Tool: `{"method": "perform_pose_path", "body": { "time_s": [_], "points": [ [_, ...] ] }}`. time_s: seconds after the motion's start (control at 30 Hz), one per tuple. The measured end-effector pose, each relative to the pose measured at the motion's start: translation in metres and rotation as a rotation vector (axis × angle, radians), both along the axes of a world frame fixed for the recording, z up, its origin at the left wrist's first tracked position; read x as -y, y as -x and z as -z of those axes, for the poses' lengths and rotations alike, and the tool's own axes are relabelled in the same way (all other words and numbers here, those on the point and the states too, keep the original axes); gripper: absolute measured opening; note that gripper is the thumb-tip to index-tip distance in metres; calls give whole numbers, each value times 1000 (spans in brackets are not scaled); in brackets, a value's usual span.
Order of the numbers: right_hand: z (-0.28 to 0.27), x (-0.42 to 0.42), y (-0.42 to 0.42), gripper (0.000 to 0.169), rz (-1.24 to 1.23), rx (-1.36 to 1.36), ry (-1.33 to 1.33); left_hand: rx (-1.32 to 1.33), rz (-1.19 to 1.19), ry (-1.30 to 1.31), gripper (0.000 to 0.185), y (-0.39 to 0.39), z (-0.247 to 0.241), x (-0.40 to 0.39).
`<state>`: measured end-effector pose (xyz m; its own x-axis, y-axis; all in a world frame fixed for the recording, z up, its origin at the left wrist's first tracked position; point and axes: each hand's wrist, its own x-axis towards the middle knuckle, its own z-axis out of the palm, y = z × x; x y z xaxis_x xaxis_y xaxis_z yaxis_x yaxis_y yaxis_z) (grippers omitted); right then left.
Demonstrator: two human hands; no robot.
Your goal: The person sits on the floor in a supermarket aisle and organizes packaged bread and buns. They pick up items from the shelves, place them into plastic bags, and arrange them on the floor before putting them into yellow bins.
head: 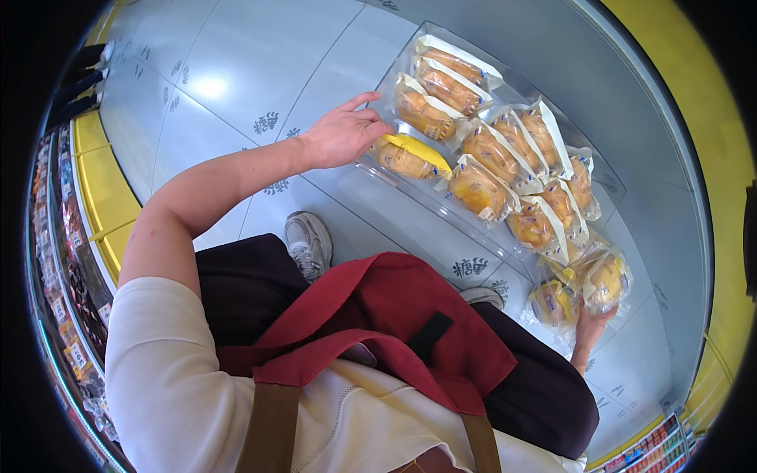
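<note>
My left hand pinches the top edge of a bread package with a yellow header, its index finger extended at the rim of a clear plastic bin. The bread lies at the bin's near left corner. Several rows of clear-wrapped bread buns with pale headers fill much of the bin. At the lower right, my right hand holds a bagged bun from below. Another bagged bun hangs or rests beside it; its support cannot be made out.
The bin lies over a grey tiled floor with printed dark characters. A curved grey panel with a yellow border stands at the right. Stocked shelves run along the left, more shelves at the lower right. Other people's legs show at the upper left.
</note>
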<state>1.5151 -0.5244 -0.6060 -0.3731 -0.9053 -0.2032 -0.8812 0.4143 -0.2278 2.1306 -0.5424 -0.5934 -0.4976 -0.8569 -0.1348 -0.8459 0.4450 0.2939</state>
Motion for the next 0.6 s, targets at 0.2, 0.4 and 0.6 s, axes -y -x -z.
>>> {"method": "perform_pose_path", "body": {
  "time_s": [0.2, 0.4, 0.6],
  "points": [
    [-3, 3, -1, 103, 73, -31, -106, 28, 27, 78, 34, -1, 1, 2],
    [1, 0, 2, 105, 20, -3, -6, 118, 4, 221, 34, 7, 1, 18],
    [-4, 0, -4, 105, 33, 12, -8, 342, -46, 289, 34, 21, -1, 32]
  ]
}}
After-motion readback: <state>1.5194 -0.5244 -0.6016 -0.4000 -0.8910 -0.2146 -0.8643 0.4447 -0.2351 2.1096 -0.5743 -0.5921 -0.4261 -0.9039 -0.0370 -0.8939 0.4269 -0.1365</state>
